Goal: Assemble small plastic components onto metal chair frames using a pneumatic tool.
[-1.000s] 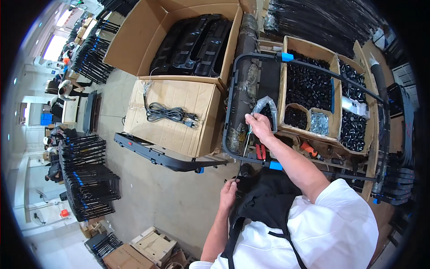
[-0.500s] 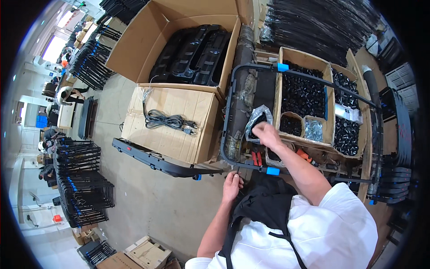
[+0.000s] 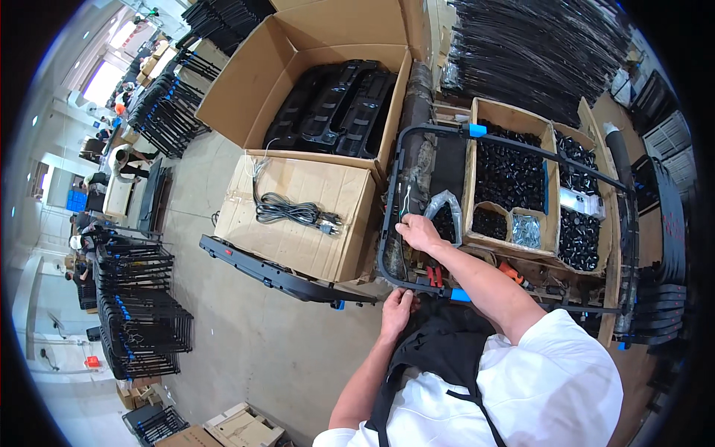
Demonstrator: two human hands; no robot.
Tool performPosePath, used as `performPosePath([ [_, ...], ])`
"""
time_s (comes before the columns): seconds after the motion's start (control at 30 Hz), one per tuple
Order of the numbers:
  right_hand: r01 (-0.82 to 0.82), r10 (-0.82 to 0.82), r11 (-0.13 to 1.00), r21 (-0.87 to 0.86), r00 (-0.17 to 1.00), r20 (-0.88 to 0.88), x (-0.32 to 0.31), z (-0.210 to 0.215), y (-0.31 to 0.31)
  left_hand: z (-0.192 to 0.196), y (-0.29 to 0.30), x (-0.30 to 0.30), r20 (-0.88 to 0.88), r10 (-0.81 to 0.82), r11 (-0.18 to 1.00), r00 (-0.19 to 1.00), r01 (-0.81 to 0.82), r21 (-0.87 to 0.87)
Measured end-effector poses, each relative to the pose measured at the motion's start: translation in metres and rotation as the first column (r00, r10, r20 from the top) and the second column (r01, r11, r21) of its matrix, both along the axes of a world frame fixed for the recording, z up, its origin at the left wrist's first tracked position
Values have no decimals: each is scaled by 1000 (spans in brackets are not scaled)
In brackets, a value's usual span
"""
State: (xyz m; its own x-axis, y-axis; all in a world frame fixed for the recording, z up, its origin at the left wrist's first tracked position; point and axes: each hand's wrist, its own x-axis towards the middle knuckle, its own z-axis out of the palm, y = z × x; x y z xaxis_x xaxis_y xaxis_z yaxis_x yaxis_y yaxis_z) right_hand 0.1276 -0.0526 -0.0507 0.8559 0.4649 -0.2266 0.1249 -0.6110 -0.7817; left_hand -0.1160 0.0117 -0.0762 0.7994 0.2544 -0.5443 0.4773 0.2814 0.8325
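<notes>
A black tubular metal frame (image 3: 521, 151) with blue sleeves lies across the bench in front of me. My right hand (image 3: 421, 232) is closed over its left side, pinching a thin dark cable (image 3: 403, 252) whose pale wire ends stick up past the fingers. Down at the frame's near left corner, my left hand (image 3: 395, 313) has thumb and fingers pressed together against the tube; what they grip is too small to make out. Beside my right hand sits a clear plastic bag (image 3: 447, 201) with small dark parts inside. Red-handled pliers (image 3: 434, 276) lie between my hands, inside the frame.
Wooden bins (image 3: 472, 171) of black caps and screws stand on the right. An orange power tool (image 3: 512, 273) lies below them. On the left, a closed carton (image 3: 305, 182) bears a coiled power cable (image 3: 287, 211), behind it an open carton (image 3: 242, 89) of black covers. A long black rail (image 3: 275, 274) leans alongside.
My right hand has left the plastic bag and moved left to the frame's side, where it now holds the thin cable. My left hand stays at the near corner. The view has shifted slightly.
</notes>
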Motion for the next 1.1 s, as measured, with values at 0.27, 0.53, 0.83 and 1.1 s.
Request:
performPosePath([
  [0.27,-40,40,998,-43,999,8,6,0,0,7,-3,5,-20,60,996,998,-59,71],
  [0.53,-48,44,996,-73,998,-52,11,10,-2,13,-8,10,-36,119,993,992,-119,2],
  [0.83,-253,258,961,-110,966,33,55,19,-71,14,-13,13,-58,187,979,981,-191,-66],
  [1.1,-394,495,813,-429,855,154,47,-4,-104,16,-12,11,-82,188,978,979,-194,-81],
])
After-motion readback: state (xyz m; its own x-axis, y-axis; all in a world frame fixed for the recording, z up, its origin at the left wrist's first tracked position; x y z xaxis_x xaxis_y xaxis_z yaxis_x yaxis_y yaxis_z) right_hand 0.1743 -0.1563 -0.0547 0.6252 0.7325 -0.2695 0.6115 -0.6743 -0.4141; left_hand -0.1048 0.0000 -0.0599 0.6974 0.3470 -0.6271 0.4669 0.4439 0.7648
